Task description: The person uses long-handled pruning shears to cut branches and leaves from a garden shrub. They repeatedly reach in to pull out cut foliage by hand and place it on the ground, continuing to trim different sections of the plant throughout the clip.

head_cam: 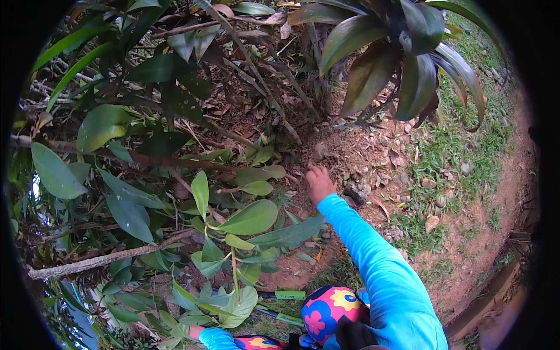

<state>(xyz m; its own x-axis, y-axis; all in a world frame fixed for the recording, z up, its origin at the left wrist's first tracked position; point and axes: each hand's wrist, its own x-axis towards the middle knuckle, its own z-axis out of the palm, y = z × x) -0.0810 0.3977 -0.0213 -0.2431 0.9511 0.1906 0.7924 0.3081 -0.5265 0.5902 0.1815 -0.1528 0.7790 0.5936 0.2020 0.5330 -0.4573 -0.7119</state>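
Observation:
My right hand, in a bright blue sleeve, reaches out to the bare brown soil near the bases of several woody stems. Its fingers point down at loose dirt and dry litter; whether they grip anything is not clear. A dark stone lies just right of the wrist. My left hand is low in the view, mostly covered by a leafy cut-looking sprig, and its fingers are hidden. Between my hands, by my flower-patterned knee, lie two long tool handles with green ends, one bearing writing.
Dense broad-leaved shrubs fill the left side, with a bare branch crossing toward me. A large strap-leaved plant overhangs the upper right. Grass with scattered stones and a dirt strip lie to the right.

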